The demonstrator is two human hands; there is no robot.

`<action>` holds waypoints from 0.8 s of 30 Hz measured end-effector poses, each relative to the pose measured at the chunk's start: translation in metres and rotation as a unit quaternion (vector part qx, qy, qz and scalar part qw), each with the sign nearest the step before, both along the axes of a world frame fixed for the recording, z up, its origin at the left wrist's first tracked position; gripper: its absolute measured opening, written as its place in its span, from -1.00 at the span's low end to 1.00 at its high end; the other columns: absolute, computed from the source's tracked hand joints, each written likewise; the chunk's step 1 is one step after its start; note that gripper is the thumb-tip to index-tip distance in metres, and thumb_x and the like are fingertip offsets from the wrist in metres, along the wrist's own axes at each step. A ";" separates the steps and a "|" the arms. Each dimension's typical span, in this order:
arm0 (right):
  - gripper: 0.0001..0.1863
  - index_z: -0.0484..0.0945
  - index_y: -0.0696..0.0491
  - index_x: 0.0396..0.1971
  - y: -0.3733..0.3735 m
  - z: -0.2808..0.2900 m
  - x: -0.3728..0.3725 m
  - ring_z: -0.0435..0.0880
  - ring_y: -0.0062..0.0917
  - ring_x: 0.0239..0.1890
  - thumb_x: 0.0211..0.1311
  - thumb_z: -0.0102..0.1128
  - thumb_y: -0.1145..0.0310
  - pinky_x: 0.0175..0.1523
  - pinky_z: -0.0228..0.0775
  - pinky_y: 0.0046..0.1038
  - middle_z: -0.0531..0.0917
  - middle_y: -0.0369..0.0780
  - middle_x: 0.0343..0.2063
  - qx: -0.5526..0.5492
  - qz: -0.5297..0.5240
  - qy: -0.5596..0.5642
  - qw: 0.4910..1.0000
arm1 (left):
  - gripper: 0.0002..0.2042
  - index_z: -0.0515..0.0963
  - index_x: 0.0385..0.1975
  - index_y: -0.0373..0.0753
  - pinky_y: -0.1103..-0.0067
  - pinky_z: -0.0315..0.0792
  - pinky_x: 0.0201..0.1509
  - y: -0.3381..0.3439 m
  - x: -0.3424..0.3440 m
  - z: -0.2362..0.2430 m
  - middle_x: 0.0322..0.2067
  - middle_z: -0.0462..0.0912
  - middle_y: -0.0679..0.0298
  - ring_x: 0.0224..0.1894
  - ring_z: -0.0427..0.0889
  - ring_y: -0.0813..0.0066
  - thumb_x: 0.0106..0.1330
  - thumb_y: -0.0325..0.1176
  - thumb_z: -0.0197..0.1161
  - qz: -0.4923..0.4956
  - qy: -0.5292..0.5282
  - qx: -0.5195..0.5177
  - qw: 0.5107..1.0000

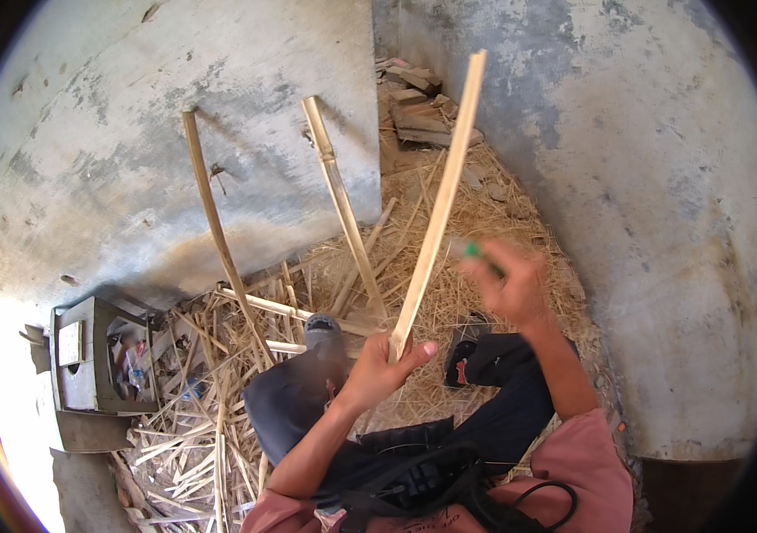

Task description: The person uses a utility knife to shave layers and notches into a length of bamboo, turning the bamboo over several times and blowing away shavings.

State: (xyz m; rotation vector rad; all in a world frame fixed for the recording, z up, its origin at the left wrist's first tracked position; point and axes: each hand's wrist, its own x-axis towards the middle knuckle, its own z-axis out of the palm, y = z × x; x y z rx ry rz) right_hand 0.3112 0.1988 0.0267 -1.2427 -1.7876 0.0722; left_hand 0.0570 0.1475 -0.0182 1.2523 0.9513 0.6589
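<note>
My left hand (377,375) is closed round the lower end of a long, pale bamboo strip (443,204). The strip rises from my fist, leaning up and to the right, and its far end is free. To the right of it, apart from it, my right hand (521,282) is curled round a small green-tipped tool (474,251); motion blurs the hand, and the tool's kind is not clear. My bent legs in dark trousers lie below both hands.
Two more bamboo strips, one brown (210,204) and one with a node (334,178), lean against the grey wall (281,53). Straw-like shavings (512,213) and split pieces (192,453) litter the floor. A wooden box (76,355) stands left; broken bricks (423,115) lie in the corner.
</note>
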 end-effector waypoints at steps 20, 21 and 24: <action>-0.69 0.75 -0.02 -0.15 -0.017 -0.011 -0.022 0.71 -0.42 -0.54 0.29 0.50 0.09 -0.46 0.52 -0.41 0.75 -0.29 -0.42 -0.038 0.182 -0.130 0.974 | -0.63 0.51 0.15 -0.38 0.58 0.50 -0.33 0.009 0.011 0.001 -0.37 0.75 0.20 -0.37 0.64 0.67 0.54 -0.28 0.38 0.164 0.025 0.236 0.957; -0.69 0.76 -0.02 -0.15 -0.018 -0.011 -0.022 0.71 -0.42 -0.55 0.28 0.51 0.08 -0.46 0.51 -0.41 0.76 -0.29 -0.42 -0.038 0.179 -0.131 0.974 | -0.64 0.52 0.15 -0.38 0.58 0.50 -0.35 0.008 0.010 0.005 -0.39 0.75 0.20 -0.40 0.63 0.68 0.54 -0.28 0.37 0.163 0.039 0.231 0.958; -0.69 0.76 -0.03 -0.17 -0.018 -0.011 -0.024 0.70 -0.42 -0.56 0.26 0.52 0.08 -0.47 0.50 -0.40 0.76 -0.30 -0.43 -0.034 0.172 -0.128 0.976 | -0.65 0.52 0.15 -0.38 0.56 0.47 -0.41 0.007 0.009 0.008 -0.45 0.75 0.18 -0.47 0.60 0.68 0.55 -0.28 0.36 0.167 0.054 0.235 0.956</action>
